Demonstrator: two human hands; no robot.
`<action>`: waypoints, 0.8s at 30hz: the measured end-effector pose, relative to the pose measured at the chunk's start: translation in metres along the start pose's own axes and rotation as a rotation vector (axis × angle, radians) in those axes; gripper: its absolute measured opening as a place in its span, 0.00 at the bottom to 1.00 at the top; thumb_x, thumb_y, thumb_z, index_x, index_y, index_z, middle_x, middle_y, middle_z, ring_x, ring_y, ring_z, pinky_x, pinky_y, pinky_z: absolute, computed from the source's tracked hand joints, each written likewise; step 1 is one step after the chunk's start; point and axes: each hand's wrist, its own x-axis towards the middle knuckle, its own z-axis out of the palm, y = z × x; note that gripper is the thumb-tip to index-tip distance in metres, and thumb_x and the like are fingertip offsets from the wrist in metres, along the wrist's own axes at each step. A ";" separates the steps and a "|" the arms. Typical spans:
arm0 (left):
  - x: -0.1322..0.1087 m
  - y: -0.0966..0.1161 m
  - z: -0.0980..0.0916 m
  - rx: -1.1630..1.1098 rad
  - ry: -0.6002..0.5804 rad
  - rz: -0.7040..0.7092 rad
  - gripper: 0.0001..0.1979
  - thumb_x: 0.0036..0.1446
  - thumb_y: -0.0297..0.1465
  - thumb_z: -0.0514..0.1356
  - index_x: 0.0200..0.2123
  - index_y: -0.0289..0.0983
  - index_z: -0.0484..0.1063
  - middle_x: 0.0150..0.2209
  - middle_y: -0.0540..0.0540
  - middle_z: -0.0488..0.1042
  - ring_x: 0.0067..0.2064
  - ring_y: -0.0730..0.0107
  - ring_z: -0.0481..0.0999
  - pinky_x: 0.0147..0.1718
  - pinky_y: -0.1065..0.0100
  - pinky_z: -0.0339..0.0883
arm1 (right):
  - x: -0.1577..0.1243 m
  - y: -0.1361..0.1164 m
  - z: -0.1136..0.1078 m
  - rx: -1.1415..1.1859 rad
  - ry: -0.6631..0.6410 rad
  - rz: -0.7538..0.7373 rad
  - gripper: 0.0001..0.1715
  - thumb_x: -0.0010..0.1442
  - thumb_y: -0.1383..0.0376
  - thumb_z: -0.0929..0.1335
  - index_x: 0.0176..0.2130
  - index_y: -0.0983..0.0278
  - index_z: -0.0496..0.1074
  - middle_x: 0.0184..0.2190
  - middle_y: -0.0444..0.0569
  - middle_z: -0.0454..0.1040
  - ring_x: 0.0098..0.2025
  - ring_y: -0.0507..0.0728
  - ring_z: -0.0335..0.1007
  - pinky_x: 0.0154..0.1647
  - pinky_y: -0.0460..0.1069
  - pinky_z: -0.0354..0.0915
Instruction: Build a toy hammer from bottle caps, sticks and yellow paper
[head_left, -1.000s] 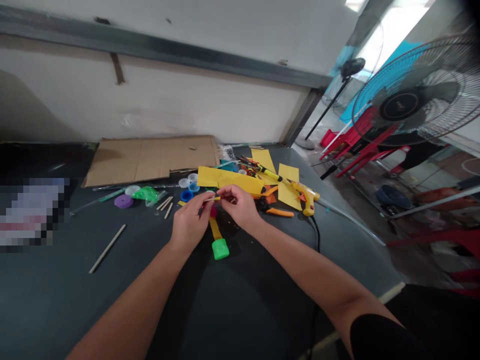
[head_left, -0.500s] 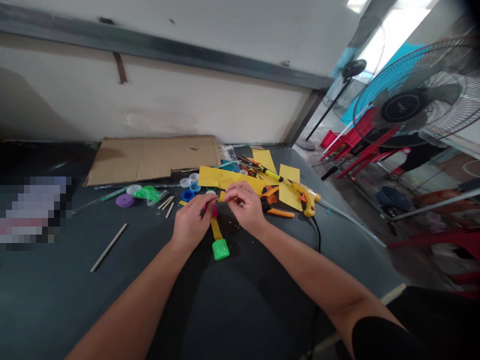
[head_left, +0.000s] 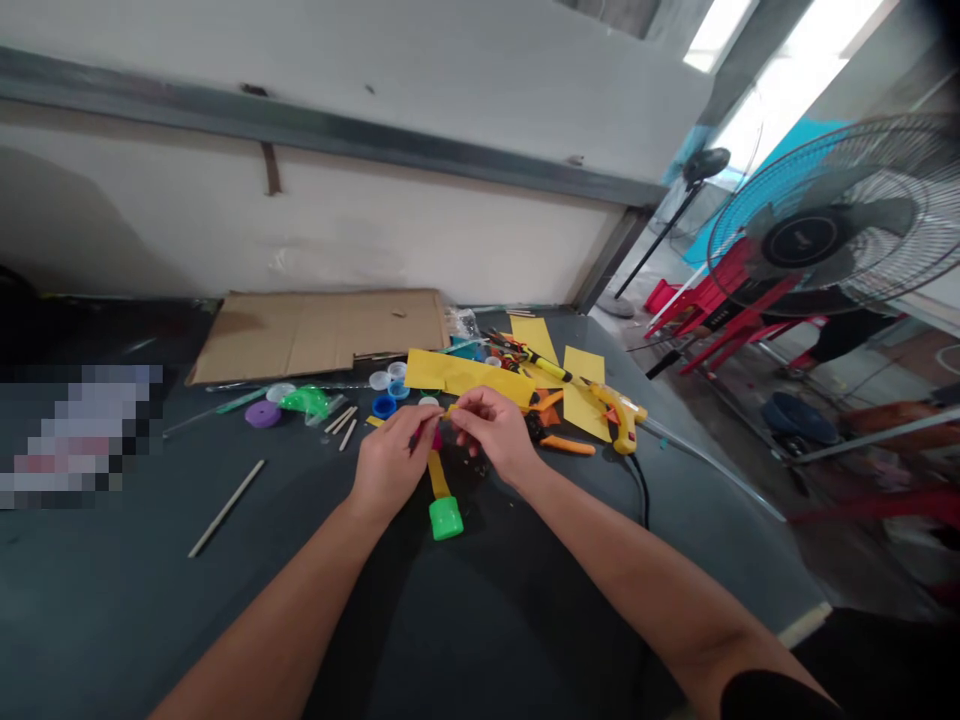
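Note:
My left hand (head_left: pixel 390 465) and my right hand (head_left: pixel 487 435) meet above the dark table, their fingertips pinching a small yellow stick (head_left: pixel 448 412). Its exact shape is partly hidden by my fingers. A magenta piece (head_left: pixel 436 440) shows just below my left fingers. Under my hands, a yellow strip (head_left: pixel 439 475) runs to a green bottle cap (head_left: pixel 446 518). Beyond my fingers lies a yellow card strip (head_left: pixel 469 378), and blue bottle caps (head_left: pixel 384 406) sit to the left.
A yellow hot glue gun (head_left: pixel 619 422) and orange-handled pliers (head_left: pixel 566 446) lie to the right. Cardboard (head_left: pixel 319 335) lies against the wall. A purple roll (head_left: pixel 262 414) and a loose wooden stick (head_left: pixel 226 508) lie left. A standing fan (head_left: pixel 810 240) and red chairs (head_left: pixel 720 300) stand beyond the table's right edge.
My hands stay together, with the fingers shifting slightly on the small piece. The whole scene sits a little lower and further right in the view as my head moves.

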 end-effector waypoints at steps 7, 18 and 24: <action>-0.002 -0.002 0.002 -0.029 0.011 -0.035 0.10 0.61 0.30 0.56 0.46 0.39 0.72 0.42 0.47 0.79 0.42 0.68 0.79 0.42 0.66 0.72 | -0.007 0.004 -0.002 -0.083 -0.035 -0.163 0.11 0.50 0.61 0.72 0.31 0.63 0.69 0.24 0.40 0.69 0.24 0.50 0.69 0.17 0.42 0.65; -0.001 -0.001 -0.001 -0.102 -0.028 -0.021 0.10 0.62 0.29 0.54 0.44 0.40 0.74 0.40 0.46 0.79 0.42 0.68 0.78 0.42 0.65 0.71 | -0.008 0.005 0.000 -0.062 -0.108 -0.068 0.15 0.51 0.57 0.71 0.31 0.62 0.65 0.20 0.38 0.67 0.20 0.49 0.67 0.16 0.42 0.61; 0.000 0.000 -0.001 -0.101 -0.026 -0.020 0.10 0.62 0.28 0.54 0.43 0.40 0.74 0.40 0.46 0.79 0.42 0.68 0.77 0.43 0.66 0.70 | -0.009 0.008 -0.002 -0.087 -0.140 -0.082 0.11 0.52 0.60 0.71 0.31 0.63 0.66 0.21 0.38 0.67 0.20 0.47 0.64 0.17 0.41 0.61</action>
